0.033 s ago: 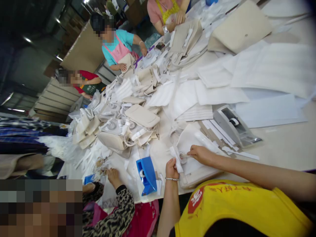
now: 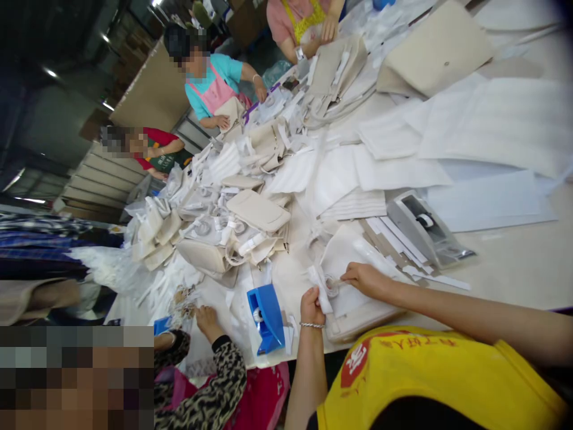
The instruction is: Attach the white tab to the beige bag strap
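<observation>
**Print in view, little of it legible**

The only print near you is on your yellow top point(image 2: 443, 382): a red round badge point(image 2: 356, 363) at the chest carries a single white character, and a row of red characters runs to its right along the upper edge. Both appear upside down from your viewpoint and are too distorted to read. Farther off, the person in red at the far left of the table wears a dark green apron point(image 2: 166, 160) with a short line of pale lettering across the chest, too small and blurred to make out. No other label, brand, number or sign can be read.
</observation>
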Demonstrator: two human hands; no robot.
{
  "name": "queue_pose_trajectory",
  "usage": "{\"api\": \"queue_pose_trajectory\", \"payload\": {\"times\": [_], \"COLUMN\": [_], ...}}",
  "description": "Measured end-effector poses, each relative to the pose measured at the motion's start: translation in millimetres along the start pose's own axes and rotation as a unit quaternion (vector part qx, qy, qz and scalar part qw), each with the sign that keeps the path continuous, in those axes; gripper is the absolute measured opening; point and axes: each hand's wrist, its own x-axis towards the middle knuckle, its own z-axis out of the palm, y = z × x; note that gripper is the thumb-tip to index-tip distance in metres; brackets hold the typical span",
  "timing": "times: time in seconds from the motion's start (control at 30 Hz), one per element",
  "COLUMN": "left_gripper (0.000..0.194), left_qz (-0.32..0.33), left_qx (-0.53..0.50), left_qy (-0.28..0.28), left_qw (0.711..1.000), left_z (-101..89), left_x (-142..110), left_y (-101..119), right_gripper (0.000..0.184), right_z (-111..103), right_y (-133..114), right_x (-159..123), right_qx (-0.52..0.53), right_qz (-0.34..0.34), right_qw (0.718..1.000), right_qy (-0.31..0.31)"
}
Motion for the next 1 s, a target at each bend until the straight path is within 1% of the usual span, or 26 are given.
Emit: {"api": "queue_pose_trajectory", "payload": {"times": [0.1,0.2,0.27,0.4,0.5,0.6,0.67,0.7,0.73,0.83,0.93,1.0], "left_gripper": [0.030,0.029,0.029,0.034,0.037,0.037,0.036,0.035,0.034,0.032,0.032,0.034], "left_qz": [0.000,0.003,0.007,0.012,0.014,0.011,0.006,0.004,0.003,0.004,-0.002,-0.009], "left_qx": [0.005,0.007,0.009,0.023,0.030,0.031,0.030,0.027,0.023,0.016,0.018,0.019], "left_qy": [0.002,0.000,0.001,0.001,0.004,0.008,0.009,0.010,0.012,0.027,0.039,0.047], "left_qw": [1.000,1.000,1.000,1.000,0.999,0.999,0.999,1.000,1.000,1.000,0.999,0.999], "left_z": [0.2,0.5,1.5,4.6,6.2,7.7,9.4,10.4,11.6,14.7,16.1,16.3], "left_x": [0.0,0.2,-0.4,-2.6,-3.5,-4.0,-4.8,-5.5,-6.2,-8.9,-10.4,-10.4], "left_y": [-0.3,-0.5,0.0,1.9,2.4,2.0,2.2,2.5,3.2,5.8,7.6,7.7], "right_gripper": [0.023,0.026,0.027,0.021,0.019,0.014,0.014,0.014,0.015,0.012,0.006,0.008], "right_z": [-0.7,-2.5,-2.2,2.9,10.2,19.7,25.8,28.2,30.0,30.4,25.9,23.2], "right_y": [0.8,-1.0,-3.4,-8.6,-11.7,-14.4,-16.8,-18.2,-19.8,-23.2,-22.4,-19.5], "right_x": [1.5,5.0,7.6,11.2,15.0,25.0,35.0,40.4,45.4,56.7,60.2,59.1], "right_qx": [0.049,0.067,0.075,0.094,0.078,0.062,0.091,0.134,0.186,0.333,0.409,0.462], "right_qz": [0.058,0.091,0.113,0.156,0.169,0.193,0.225,0.250,0.277,0.333,0.353,0.367], "right_qw": [0.996,0.990,0.988,0.982,0.981,0.978,0.970,0.959,0.943,0.877,0.831,0.794], "right_qy": [0.050,0.087,0.081,0.041,0.049,0.048,0.029,0.008,-0.018,-0.097,-0.130,-0.146]}}
